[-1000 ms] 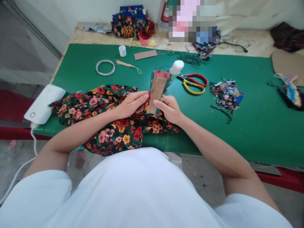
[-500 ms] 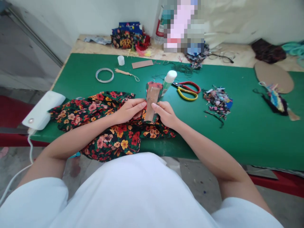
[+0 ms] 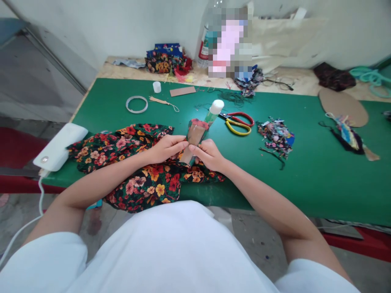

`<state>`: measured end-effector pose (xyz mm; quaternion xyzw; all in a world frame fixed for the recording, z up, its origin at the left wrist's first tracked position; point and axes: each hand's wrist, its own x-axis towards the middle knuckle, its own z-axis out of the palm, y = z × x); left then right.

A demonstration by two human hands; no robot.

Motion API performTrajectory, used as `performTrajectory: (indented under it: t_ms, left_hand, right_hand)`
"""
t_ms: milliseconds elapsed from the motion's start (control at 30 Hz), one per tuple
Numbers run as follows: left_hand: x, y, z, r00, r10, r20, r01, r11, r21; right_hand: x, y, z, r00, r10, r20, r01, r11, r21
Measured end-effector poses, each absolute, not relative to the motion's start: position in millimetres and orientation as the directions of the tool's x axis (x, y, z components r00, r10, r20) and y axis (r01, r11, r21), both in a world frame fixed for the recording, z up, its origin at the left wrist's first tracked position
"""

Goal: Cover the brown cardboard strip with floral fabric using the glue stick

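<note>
Between my two hands is a brown cardboard strip with floral cloth folded over its edges. My left hand grips its left side, thumb near the edge. On the other side my right hand pinches it, the thumb lying over the cardboard face and the fingers behind. Below and to the left spreads a large piece of black floral fabric, partly under my left forearm. Just beyond the strip stands a glue stick with a white top. Scissors with red and yellow handles lie to its right.
A white device with a cord sits at the left table edge. A tape ring, a white cap and a small cardboard piece lie farther back. Fabric scraps and a cardboard oval are on the right.
The wrapped strip has tilted, its lower end swinging left. My right thumb has moved left across the cardboard. The whole view has shifted slightly, with table items lower in the picture.
</note>
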<state>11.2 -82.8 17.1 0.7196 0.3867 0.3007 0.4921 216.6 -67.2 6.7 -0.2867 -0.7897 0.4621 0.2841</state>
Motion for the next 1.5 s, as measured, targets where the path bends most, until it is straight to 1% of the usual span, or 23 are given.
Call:
performTrajectory:
  t_ms: [200,267,433,600,700,800,900,1100,1233,1333,1433,1500]
  left_hand:
    - [12.3,-83.2,19.4,0.503,0.851,0.152,0.300,-0.336,0.893]
    - [12.4,-83.4,19.3,0.499,0.851,0.164,0.300,-0.348,0.888]
    - [13.5,-85.1,15.8,0.478,0.867,0.140,0.234,-0.279,0.931]
    - [14.9,-86.8,12.5,0.466,0.882,0.074,0.113,-0.142,0.983]
    - [14.6,-86.7,13.0,0.485,0.873,0.050,0.096,-0.110,0.989]
    - [14.0,-86.4,15.3,0.522,0.852,0.032,0.127,-0.115,0.985]
    - [14.0,-86.8,16.8,0.539,0.841,0.047,0.179,-0.169,0.969]
    - [15.6,-88.3,18.3,0.481,0.868,0.122,0.307,-0.297,0.904]
    - [16.6,-88.4,20.4,0.448,0.877,0.174,0.367,-0.358,0.859]
    - [16.8,-88.3,18.2,0.425,0.892,0.152,0.325,-0.307,0.894]
    - [16.1,-87.9,12.7,0.435,0.897,0.079,0.195,-0.180,0.964]
    - [15.2,-87.4,9.5,0.459,0.887,0.048,0.125,-0.119,0.985]
  right_hand:
    - [215.2,-66.6,3.8,-0.672,0.726,0.148,0.172,0.347,-0.922]
    - [214.6,-67.0,3.8,-0.665,0.734,0.138,0.167,0.326,-0.931]
    - [211.6,-68.4,5.6,-0.622,0.778,0.091,0.136,0.222,-0.965]
    - [210.0,-68.9,6.7,-0.583,0.810,0.071,0.055,0.126,-0.990]
    - [211.3,-69.0,7.4,-0.580,0.812,0.058,0.062,0.115,-0.991]
    - [213.0,-68.4,7.6,-0.603,0.794,0.075,0.078,0.152,-0.985]
    - [213.7,-67.0,7.0,-0.608,0.789,0.089,0.099,0.187,-0.977]
    - [212.1,-65.8,4.5,-0.589,0.804,0.081,0.110,0.180,-0.978]
    - [211.5,-66.0,4.5,-0.577,0.811,0.095,0.138,0.212,-0.967]
    - [211.3,-66.1,5.2,-0.563,0.821,0.094,0.157,0.218,-0.963]
    - [210.9,-66.4,5.3,-0.551,0.830,0.083,0.151,0.197,-0.969]
    - [210.7,-66.7,5.1,-0.545,0.834,0.092,0.136,0.196,-0.971]
